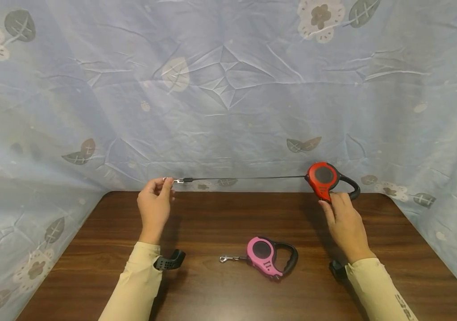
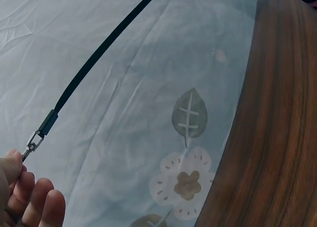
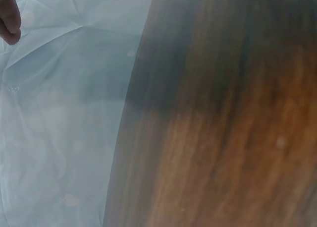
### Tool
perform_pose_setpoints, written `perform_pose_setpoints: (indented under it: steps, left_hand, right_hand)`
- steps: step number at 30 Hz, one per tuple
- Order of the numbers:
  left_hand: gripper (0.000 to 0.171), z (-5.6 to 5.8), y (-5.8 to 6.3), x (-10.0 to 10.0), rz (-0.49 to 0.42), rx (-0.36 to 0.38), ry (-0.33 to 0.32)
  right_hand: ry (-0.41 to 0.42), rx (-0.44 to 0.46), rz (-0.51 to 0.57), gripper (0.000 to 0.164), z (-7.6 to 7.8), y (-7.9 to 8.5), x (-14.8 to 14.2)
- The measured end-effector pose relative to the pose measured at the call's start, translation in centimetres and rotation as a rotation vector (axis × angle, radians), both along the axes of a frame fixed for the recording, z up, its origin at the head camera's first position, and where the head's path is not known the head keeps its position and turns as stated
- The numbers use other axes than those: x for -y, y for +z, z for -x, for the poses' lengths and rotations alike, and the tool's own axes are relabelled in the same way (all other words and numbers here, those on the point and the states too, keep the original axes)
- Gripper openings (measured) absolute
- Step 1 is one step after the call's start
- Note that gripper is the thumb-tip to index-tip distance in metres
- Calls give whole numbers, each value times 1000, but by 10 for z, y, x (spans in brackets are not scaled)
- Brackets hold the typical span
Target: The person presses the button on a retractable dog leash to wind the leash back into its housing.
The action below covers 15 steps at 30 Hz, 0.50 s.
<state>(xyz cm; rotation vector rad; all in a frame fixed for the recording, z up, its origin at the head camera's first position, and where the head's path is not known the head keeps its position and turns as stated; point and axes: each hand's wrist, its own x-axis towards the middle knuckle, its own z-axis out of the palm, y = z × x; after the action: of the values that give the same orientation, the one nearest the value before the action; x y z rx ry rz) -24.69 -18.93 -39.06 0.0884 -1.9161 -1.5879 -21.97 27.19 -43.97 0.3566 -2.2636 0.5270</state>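
My left hand (image 1: 155, 205) pinches the metal snap hook (image 2: 31, 146) at the end of a black leash strap (image 2: 99, 53). In the head view the strap runs nearly level and taut to a red retractable leash (image 1: 317, 178) with a black handle. My right hand (image 1: 345, 220) grips the red leash by the lower part of its casing and handle, above the table's far edge. Between the forearms a pink retractable leash (image 1: 259, 252) lies on the table, its snap hook (image 1: 224, 258) pointing left. Only fingertips (image 3: 10, 16) of the right hand show in the right wrist view.
The brown wooden table (image 1: 204, 223) has rounded far corners. A pale blue curtain (image 1: 228, 125) with flower and leaf prints hangs close behind it and along both sides. Each wrist wears a black strap, the left one (image 1: 170, 260) standing out over the table.
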Motion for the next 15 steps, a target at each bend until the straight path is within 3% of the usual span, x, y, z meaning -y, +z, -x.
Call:
perform_pose_setpoints:
  steps: [3,10,15]
  left_hand:
    - [26,0,1,1,-42,6,-27]
    - [25,-14,21,-4,-119,32,-74]
    - [27,-4,9,1,-135,35,-61]
  right_hand:
    - [1,7,5,25,-1,1,2]
    - [37,-9,30,24,0,3,4]
    - [29,-116,4,20,0,3,0]
